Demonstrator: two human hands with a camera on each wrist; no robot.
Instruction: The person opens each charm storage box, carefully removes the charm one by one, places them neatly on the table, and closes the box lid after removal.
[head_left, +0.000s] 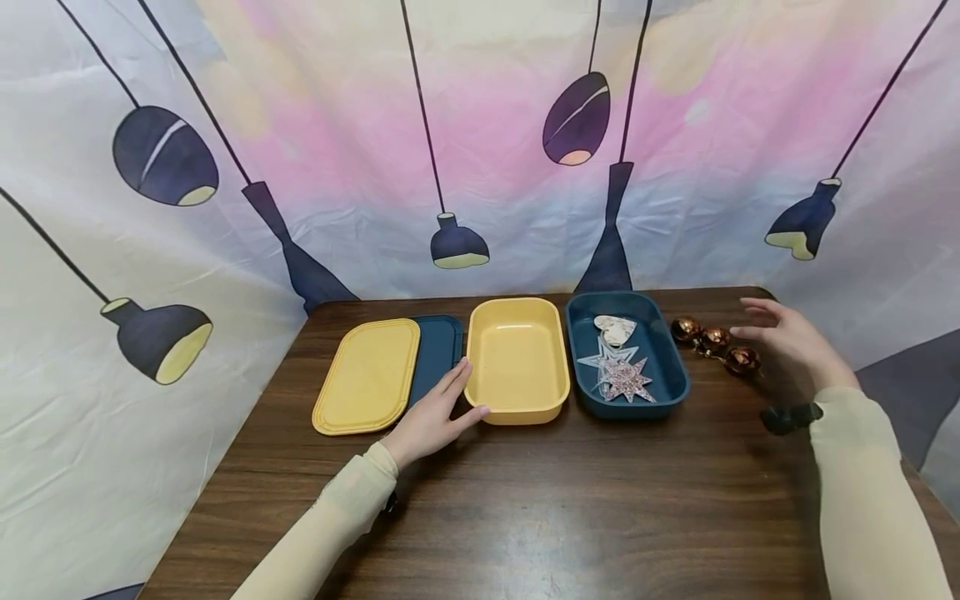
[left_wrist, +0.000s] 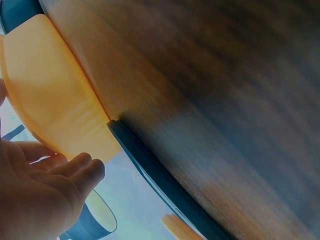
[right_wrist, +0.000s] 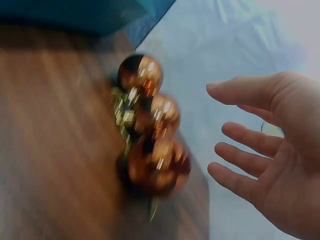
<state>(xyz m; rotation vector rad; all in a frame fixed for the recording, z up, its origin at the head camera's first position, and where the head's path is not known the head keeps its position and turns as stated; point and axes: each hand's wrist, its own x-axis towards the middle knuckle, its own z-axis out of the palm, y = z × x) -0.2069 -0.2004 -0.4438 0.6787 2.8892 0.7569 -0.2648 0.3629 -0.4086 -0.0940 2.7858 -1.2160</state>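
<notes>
My left grip [head_left: 426, 423], wide, touches yellow box [head_left: 519, 367] at 8 o'clock; right grip [head_left: 801, 346], wide, near baubles [head_left: 715, 337], 3 o'clock from blue box [head_left: 630, 410].

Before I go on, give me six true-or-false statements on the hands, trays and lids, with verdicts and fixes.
1. The left hand is at the yellow tray. True.
2. The right hand grips the baubles. False: a gap separates the right hand from the baubles.
3. The heart lies in the blue tray. True.
4. The blue lid covers the yellow lid. False: the yellow lid partly covers the blue lid.
5. The stars are in the yellow tray. False: the stars are in the blue tray.
6. The baubles are outside both trays. True.
</notes>
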